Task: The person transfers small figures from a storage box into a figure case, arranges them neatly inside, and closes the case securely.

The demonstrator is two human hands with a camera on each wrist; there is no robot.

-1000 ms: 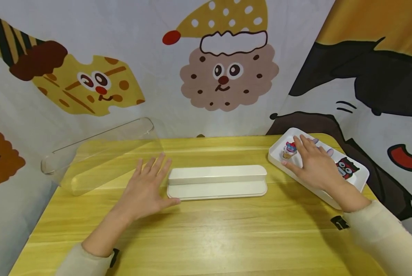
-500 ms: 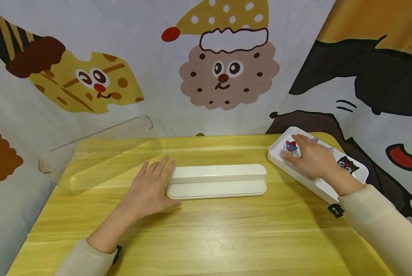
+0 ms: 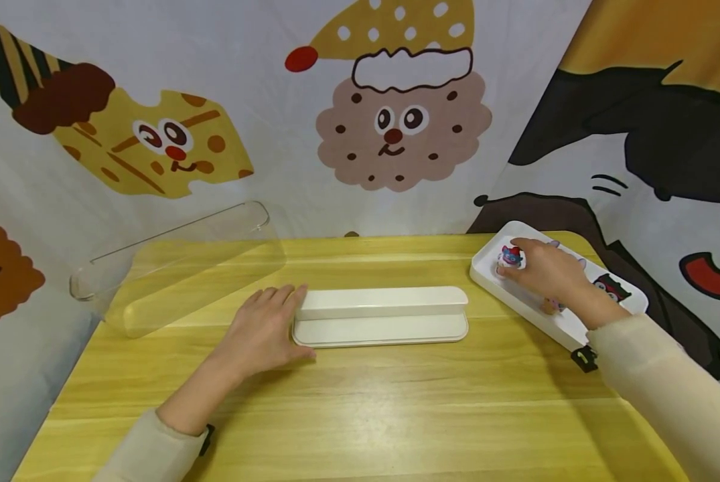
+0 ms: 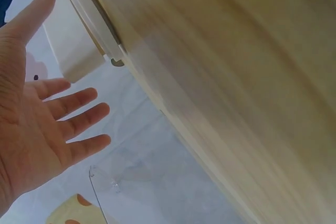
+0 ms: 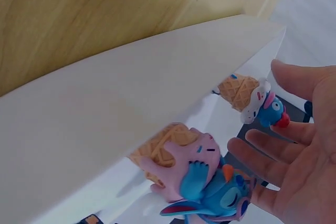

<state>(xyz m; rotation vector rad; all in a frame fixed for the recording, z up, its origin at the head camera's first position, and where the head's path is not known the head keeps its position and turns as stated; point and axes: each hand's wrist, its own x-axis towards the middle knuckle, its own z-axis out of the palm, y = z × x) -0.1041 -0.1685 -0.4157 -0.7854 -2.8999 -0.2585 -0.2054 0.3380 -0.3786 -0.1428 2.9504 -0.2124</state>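
My right hand [image 3: 549,271] reaches into a white tray [image 3: 577,338] at the right. Its thumb and fingers stand spread around a small ice-cream-cone figurine [image 5: 242,97] with a blue creature and red top, a gap showing at the thumb. Under the palm lies a larger cone figurine [image 5: 181,156] with pink cream and a blue creature, mostly hidden in the head view. At the table's middle, my left hand [image 3: 263,331] is at the left end of a long white stepped stand [image 3: 384,328], fingers extended and thumb near its front corner.
A clear plastic cover [image 3: 203,268] leans at the table's back left, against the patterned cloth [image 3: 275,134]. A black-and-red owl-like figure [image 3: 610,288] lies in the tray's right part. The wooden table [image 3: 390,415] extends in front of the stand.
My right hand has lowered into the tray, its thumb and fingers coming around the small cone figurine. My left hand has shifted slightly right, closer to the stand's end.
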